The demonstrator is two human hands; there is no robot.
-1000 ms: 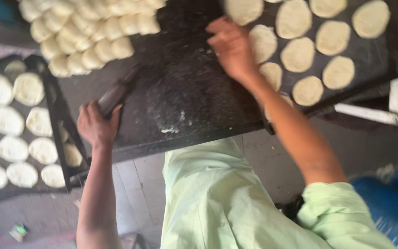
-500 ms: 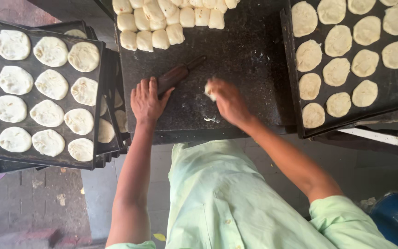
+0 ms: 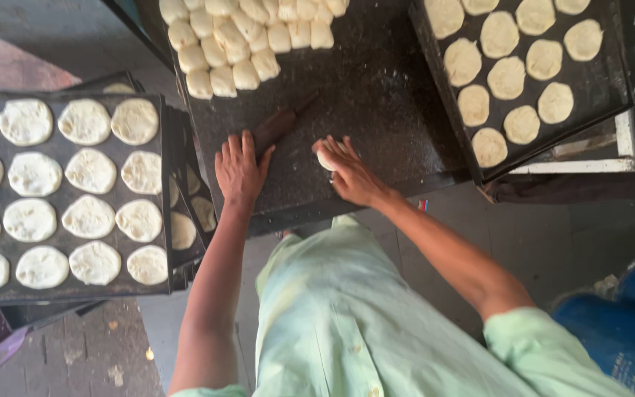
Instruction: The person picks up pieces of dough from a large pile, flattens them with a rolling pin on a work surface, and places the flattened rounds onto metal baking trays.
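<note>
Both hands are working on a dark floured worktop [image 3: 376,95]. Far left, a black tray [image 3: 60,290] is holding flattened dough rounds. The left hand [image 3: 238,167] is lying open and flat, touching a dark rolling pin [image 3: 279,125]. The right hand [image 3: 348,170] is cupping a small dough ball [image 3: 325,159], which looks soft, light and easily dented, best held loosely from above. Compared with a moment earlier, both hands are sitting slightly closer together.

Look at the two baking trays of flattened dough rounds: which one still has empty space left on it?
The right-hand tray, beside the right hand: bare dark metal shows along its near edge. The left-hand tray is filled edge to edge with dough rounds.
</note>
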